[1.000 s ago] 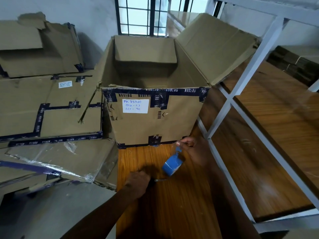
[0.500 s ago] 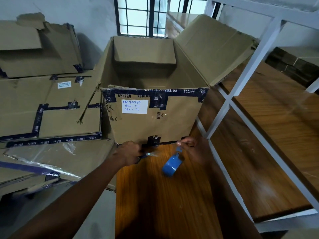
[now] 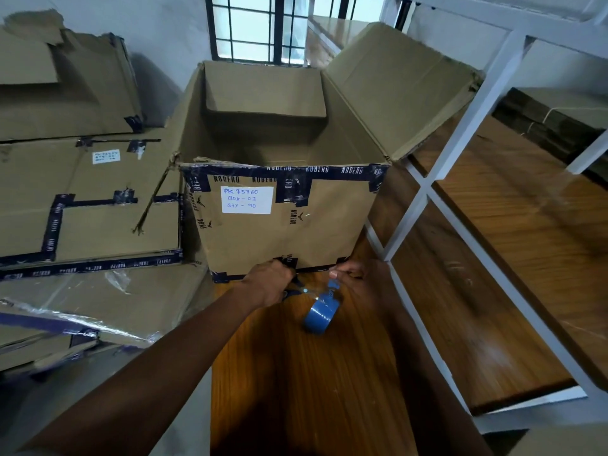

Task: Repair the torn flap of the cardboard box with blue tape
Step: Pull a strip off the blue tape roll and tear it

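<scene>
While curled round dark scissor handles (image 3: 291, 288) at the lower front edge of the cardboard box (image 3: 283, 225), left hand (image 3: 268, 284) clenched on the tool, fingers (image 3: 279, 268) bent tight, blades hard to make out against the glare. Right hand (image 3: 350, 274) just beside it, thumb and fingertips pinched on the free end of the blue tape (image 3: 320, 312), strip pulled taut upward from the roll. Roll hanging tilted below that hand, above the wooden surface (image 3: 296, 373), whether touching it not clear. Box upright on that surface, open at the top, right flap (image 3: 401, 87) raised and leaning outward, far flap folded inward. Dark printed tape along the front rim and corners, white handwritten label (image 3: 247, 200) near the upper left of the front face. Flattened cartons (image 3: 82, 199) stacked to the left, white shelf frame (image 3: 460, 143) to the right.
</scene>
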`<control>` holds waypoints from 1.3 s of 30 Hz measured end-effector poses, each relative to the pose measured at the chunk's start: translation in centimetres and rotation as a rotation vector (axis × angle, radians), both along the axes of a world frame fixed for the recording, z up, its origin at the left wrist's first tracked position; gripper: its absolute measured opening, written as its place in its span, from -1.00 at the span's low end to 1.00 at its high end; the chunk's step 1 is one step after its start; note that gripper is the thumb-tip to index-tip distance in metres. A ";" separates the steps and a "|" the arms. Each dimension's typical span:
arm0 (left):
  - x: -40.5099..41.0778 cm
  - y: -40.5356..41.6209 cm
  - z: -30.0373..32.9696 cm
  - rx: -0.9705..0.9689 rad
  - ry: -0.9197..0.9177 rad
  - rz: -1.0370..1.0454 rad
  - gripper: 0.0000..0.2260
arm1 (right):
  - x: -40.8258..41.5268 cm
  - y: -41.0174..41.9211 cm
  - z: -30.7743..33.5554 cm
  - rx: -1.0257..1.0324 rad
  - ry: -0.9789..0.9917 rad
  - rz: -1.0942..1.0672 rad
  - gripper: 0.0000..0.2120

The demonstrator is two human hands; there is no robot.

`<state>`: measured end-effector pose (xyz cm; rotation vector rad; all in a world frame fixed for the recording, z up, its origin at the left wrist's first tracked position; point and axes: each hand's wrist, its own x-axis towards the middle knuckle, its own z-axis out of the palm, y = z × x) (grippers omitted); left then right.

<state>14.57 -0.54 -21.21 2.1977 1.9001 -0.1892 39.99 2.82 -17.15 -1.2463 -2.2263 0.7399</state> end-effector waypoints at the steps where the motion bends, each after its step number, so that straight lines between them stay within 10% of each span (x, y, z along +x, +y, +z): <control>1: 0.2 0.1 0.0 0.002 -0.005 0.002 -0.60 | 0.0 -0.1 -0.1 -0.003 0.014 -0.003 -0.84; 22: -0.4 0.4 -0.8 0.062 -0.103 0.075 -0.70 | -0.1 -0.3 0.6 -0.003 0.081 -0.042 -0.89; 31: -5.0 -1.6 -4.1 -0.024 -0.374 0.433 -0.76 | 1.1 0.6 1.3 -0.114 0.235 -0.127 -0.84; 39: -3.6 -5.2 -7.3 -0.186 -0.133 0.412 -0.76 | 0.9 1.0 0.8 -0.127 0.324 -0.227 -0.81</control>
